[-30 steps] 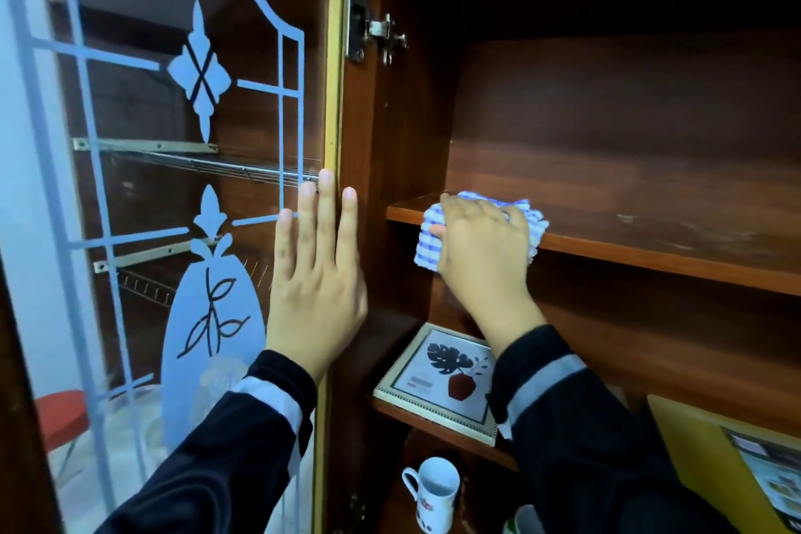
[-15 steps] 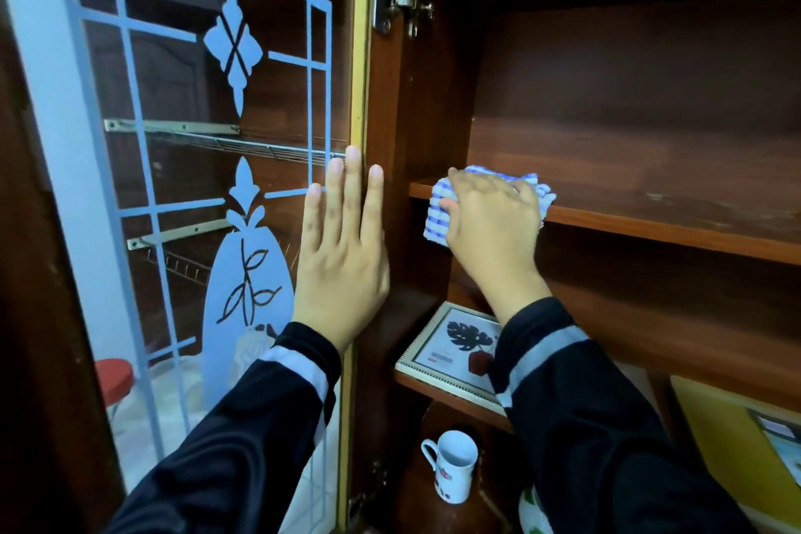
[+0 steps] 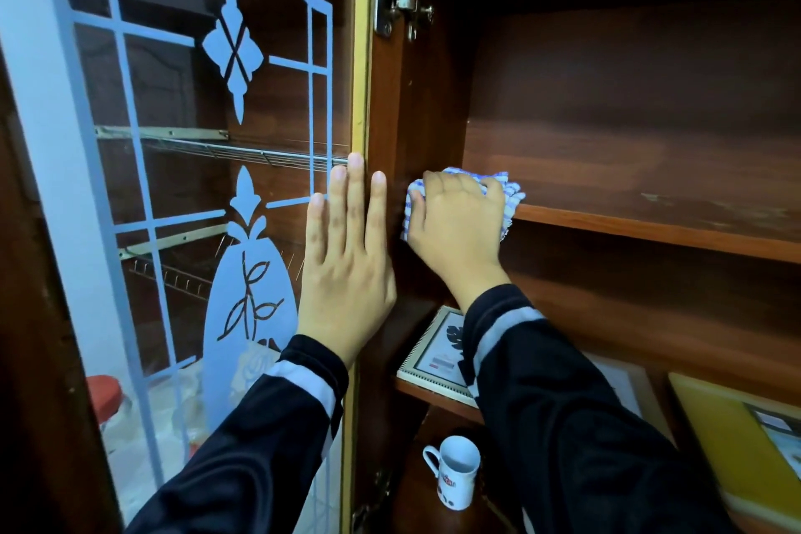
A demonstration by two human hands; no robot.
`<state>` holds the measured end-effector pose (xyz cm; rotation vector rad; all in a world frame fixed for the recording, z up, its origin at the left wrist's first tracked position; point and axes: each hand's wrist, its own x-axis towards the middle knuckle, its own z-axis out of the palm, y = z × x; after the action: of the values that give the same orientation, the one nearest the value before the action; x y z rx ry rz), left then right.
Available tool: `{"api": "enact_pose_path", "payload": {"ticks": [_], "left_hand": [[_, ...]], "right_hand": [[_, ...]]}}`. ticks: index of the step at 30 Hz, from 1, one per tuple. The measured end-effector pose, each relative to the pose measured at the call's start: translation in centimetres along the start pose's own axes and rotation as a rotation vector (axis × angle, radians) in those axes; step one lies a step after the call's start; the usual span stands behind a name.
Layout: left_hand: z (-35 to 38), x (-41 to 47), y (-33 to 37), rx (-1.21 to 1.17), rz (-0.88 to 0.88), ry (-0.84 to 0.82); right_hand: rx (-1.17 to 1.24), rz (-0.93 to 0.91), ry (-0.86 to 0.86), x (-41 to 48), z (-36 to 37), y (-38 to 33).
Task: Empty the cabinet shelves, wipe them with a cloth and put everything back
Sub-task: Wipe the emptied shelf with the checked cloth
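**Wiping the left end of the upper cabinet shelf**

The blue-and-white checked cloth (image 3: pixel 511 192) sits bunched at the left front corner of the upper shelf (image 3: pixel 650 230), hard against the cabinet's side wall. The shelf itself is bare, with pale marks showing further right.

Risks: the cloth overhangs the front edge, so a stroke pulled toward the body could drag it off the board and drop it onto the picture frame (image 3: pixel 427 364) directly below, or onto the mug (image 3: pixel 455 473) on the level under that. The lower levels hold items (they appear not yet emptied), so loosened dust may fall on them. The glass door (image 3: pixel 208 169) is steadied only by a flat palm; heavy leaning could strain the hinge or swing the door.

Hand pose: the right hand (image 3: pixel 455 225) lies palm down on the cloth, its fingers curled over the bundle and gripping it, wrist bent and forearm rising from lower right. The left hand (image 3: pixel 346 269) presses flat and upright against the door's inner edge, fingers straight and close together, holding nothing.
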<state>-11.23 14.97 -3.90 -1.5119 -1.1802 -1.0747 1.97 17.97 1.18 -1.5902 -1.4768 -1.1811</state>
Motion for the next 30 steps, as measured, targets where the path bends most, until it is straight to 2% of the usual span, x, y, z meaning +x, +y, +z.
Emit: {"api": "enact_pose_path", "payload": {"ticks": [6, 9, 16, 22, 30], "left_hand": [[-0.3, 0.1, -0.1, -0.027, 0.005, -0.002], [-0.4, 0.1, -0.1, -0.050, 0.010, -0.007], [-0.5, 0.1, -0.3, -0.090, 0.017, -0.035], [-0.6, 0.1, -0.6, -0.119, 0.037, -0.073], [-1.3, 0.5, -0.2, -0.207, -0.017, -0.136]], "right_hand": [[-0.157, 0.032, -0.054, 0.8, -1.1, 0.6], [-0.124, 0.013, -0.263, 1.7, -2.1, 0.8], [-0.111, 0.086, -0.397, 1.7, -2.4, 1.8], [-0.112, 0.119, -0.397, 0.6, -4.9, 4.2], [-0.045, 0.197, -0.415, -0.5, -8.0, 8.3]]}}
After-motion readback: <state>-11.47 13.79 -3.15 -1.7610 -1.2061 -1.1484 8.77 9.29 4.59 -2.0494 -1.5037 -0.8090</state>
